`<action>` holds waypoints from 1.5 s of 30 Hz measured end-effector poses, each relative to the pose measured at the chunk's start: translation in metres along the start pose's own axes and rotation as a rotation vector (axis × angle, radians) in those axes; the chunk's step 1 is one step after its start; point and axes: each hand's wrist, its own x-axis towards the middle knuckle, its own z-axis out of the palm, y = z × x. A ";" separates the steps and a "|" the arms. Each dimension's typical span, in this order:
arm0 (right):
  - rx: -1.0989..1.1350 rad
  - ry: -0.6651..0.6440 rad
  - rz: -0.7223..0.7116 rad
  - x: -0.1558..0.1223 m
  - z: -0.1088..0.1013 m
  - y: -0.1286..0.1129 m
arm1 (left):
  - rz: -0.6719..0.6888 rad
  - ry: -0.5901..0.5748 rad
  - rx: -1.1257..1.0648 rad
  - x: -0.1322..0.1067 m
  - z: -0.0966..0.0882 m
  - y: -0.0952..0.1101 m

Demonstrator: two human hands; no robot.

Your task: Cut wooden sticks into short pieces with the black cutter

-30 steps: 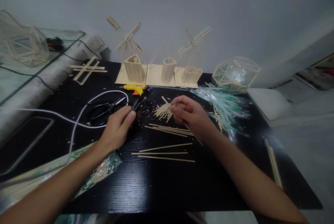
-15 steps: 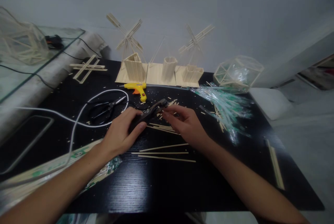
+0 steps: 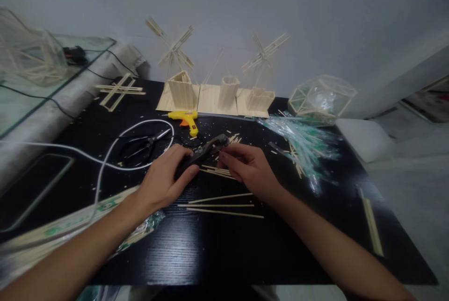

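My left hand [image 3: 166,177] is wrapped around the handles of a dark plier-like cutting tool [image 3: 206,148], whose head points up and to the right. Close by the tool's head, my right hand [image 3: 247,165] has its fingertips pinched together; anything small between them is too dark to make out. Short cut bits of wooden stick [image 3: 233,139] lie scattered behind the tool's head. A bunch of thin wooden sticks [image 3: 219,171] rests between my hands, partly covered by the right one. Nearer to me, three longer sticks [image 3: 222,205] lie apart on the black table [image 3: 224,254].
Behind lie a yellow glue gun [image 3: 185,121] and stick models on wooden bases [image 3: 213,100]. Black-handled pliers [image 3: 147,144] and a white cable [image 3: 101,175] are at left, above bagged sticks [image 3: 70,226]. Plastic wrappers [image 3: 298,137] and a polyhedral frame [image 3: 322,100] stand right.
The tool's head and my right fingertips have shifted slightly, with the fingers now a little lower beside it. My left hand keeps its grip. The whole view has moved very slightly.
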 end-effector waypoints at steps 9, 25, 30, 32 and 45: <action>0.006 -0.028 -0.002 0.002 -0.002 0.002 | 0.023 0.007 -0.012 0.000 -0.002 0.002; 0.018 -0.042 -0.007 0.001 -0.003 0.004 | -0.022 -0.002 0.011 -0.001 -0.001 0.000; 0.006 -0.038 0.003 0.002 -0.003 0.004 | -0.019 -0.007 0.025 -0.001 -0.001 0.000; 0.001 -0.035 0.006 0.001 -0.003 0.003 | -0.024 -0.008 0.034 -0.001 -0.001 0.001; 0.025 -0.005 0.111 0.002 -0.002 0.005 | -0.106 -0.112 0.081 0.001 -0.002 0.009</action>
